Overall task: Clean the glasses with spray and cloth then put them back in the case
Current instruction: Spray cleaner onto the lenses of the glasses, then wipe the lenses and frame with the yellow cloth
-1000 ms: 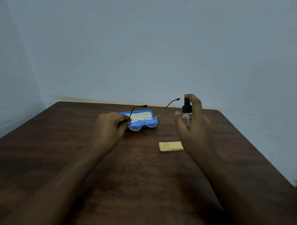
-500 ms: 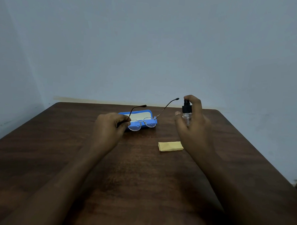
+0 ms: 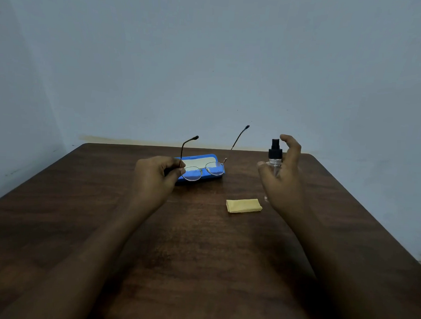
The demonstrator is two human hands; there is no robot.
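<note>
My left hand (image 3: 155,178) pinches the thin wire-framed glasses (image 3: 204,171) at their left hinge, lenses facing me and both arms pointing up and away. Behind the lenses lies the open blue case (image 3: 197,161) with a pale lining. My right hand (image 3: 283,179) holds a small clear spray bottle (image 3: 275,159) with a black pump top, upright, to the right of the glasses. The index finger is lifted just off the pump. A folded yellow cloth (image 3: 243,205) lies flat on the table between and in front of my hands.
Everything sits on a dark brown wooden table (image 3: 82,202) pushed against a pale blue wall (image 3: 209,62). The table's left and right edges slant inward toward the far edge behind the case.
My right index finger has lifted off the pump top, where it rested before. The glasses' arms are tilted up a little more. The case and the cloth have not moved.
</note>
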